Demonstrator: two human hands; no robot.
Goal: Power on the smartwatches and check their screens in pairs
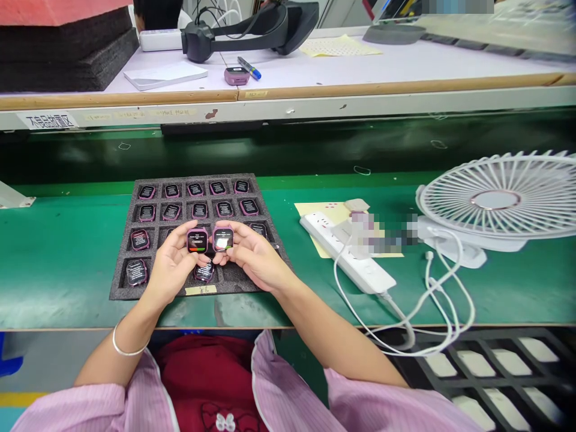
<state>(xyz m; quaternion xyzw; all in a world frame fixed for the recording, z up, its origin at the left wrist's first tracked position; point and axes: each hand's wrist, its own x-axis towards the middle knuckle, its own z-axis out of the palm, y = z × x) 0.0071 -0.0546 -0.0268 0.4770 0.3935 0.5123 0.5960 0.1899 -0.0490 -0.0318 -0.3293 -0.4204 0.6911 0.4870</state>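
My left hand (pixel 173 263) grips a purple smartwatch body (pixel 197 241) by its edges, its lit screen facing me with a red and green bar at the bottom. In my right hand (pixel 254 255) is a second smartwatch body (pixel 223 239), held close beside the first, with a bright reflection on its screen. Both are strapless and sit just above a dark grey foam tray (pixel 123 282). Rows of similar watches lie in the tray's pockets, such as one watch (pixel 137 272) at the near left. My hands hide some of the middle pockets.
Right of the tray lie a white power strip (pixel 346 252) and looped white cables (pixel 450 330). A white fan (pixel 495 201) stands at the far right. The raised shelf (pixel 360 72) holds another watch (pixel 236 75), a marker (pixel 249 68) and a black headset (pixel 252 36). Trays of white pieces (pixel 477 363) sit lower right.
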